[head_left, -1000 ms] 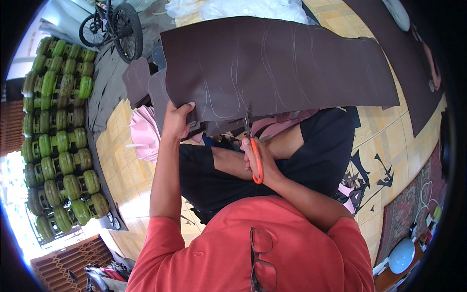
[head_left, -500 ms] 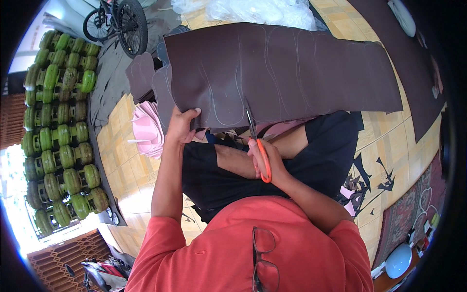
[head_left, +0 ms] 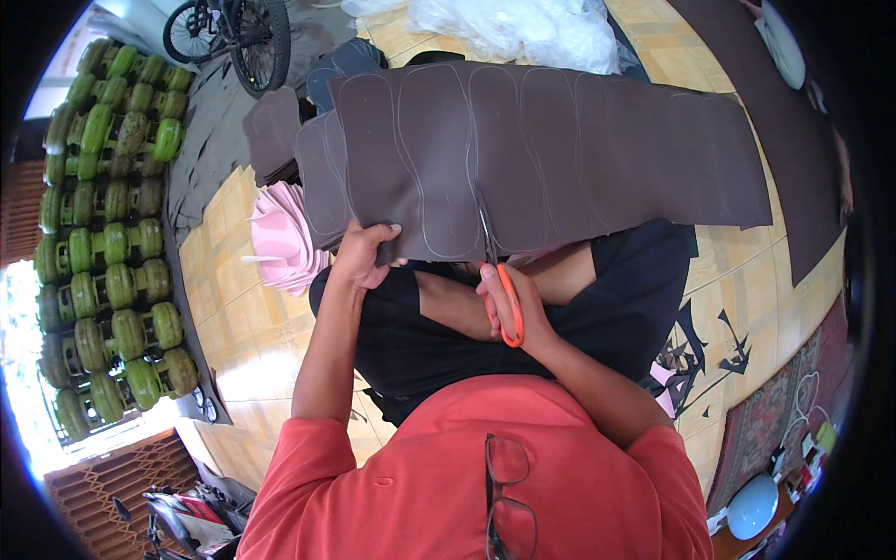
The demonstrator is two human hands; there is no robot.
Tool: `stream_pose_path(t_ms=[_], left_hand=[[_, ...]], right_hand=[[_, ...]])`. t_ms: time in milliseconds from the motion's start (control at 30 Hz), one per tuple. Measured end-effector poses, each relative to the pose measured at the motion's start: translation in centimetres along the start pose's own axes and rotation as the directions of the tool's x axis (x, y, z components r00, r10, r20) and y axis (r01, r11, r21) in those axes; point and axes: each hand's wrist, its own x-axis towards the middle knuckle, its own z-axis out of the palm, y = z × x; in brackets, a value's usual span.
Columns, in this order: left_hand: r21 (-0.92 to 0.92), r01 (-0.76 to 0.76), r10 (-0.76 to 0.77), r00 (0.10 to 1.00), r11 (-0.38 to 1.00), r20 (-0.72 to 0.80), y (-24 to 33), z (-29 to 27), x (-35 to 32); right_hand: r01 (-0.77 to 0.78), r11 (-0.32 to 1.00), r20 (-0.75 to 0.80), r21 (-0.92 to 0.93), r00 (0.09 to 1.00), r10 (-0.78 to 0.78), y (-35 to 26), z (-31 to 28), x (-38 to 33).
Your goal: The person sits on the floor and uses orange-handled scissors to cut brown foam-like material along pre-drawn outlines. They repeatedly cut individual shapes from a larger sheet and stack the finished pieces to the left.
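Observation:
A wide brown sheet [head_left: 616, 154], drawn with pale insole-like outlines, stretches across in front of me above my crossed legs. My left hand [head_left: 366, 254] pinches its lower left edge between thumb and fingers. Orange-handled scissors [head_left: 507, 303] sit in my right hand [head_left: 523, 301], fingers through the loops. Their blades reach up over the sheet's near edge, beside one of the drawn outlines. Cut brown pieces [head_left: 273, 135] lie stacked to the left of the sheet, and a bundle of pink pieces [head_left: 278, 238] rests below them.
Dark scraps [head_left: 691, 355] litter the tiled floor [head_left: 252, 317] at the right. Clear plastic wrapping [head_left: 523, 28] lies beyond the sheet. Stacked green gas cylinders [head_left: 112, 243] line the left, with a bicycle [head_left: 229, 42] behind. Another brown sheet [head_left: 793, 140] spreads at the far right.
The brown sheet's far left edge has dropped, so it lies flatter and more outlines show. My left hand has moved slightly down and right; the scissors remain near the same place.

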Motion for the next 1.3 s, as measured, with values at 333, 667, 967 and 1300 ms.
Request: stream_pose_path(t_ms=[333, 667, 967, 1300], left_hand=[[-0.133, 0.100, -0.096, 0.995, 0.986, 0.041, -1.5, -0.9, -1.9], [-0.130, 0.176, -0.173, 0.984, 0.976, 0.038, -2.3, -0.4, -4.8], [-0.146, 0.217, -0.218, 0.976, 0.965, 0.008, -2.9, -0.8, -6.2], [-0.214, 0.199, -0.205, 0.979, 0.956, -0.008, -3.5, -1.0, -6.6]], right_hand=[[0.010, 0.995, 0.003, 0.103, 1.000, -0.010, -0.7, 1.2, -1.7], [-0.008, 0.995, -0.094, 0.102, 0.995, 0.018, -3.2, 2.7, -1.6], [0.171, 0.985, -0.133, -0.002, 0.976, -0.170, -1.8, 2.3, 1.0], [0.099, 0.987, -0.021, 0.127, 0.995, -0.097, -1.8, 1.2, 1.6]])
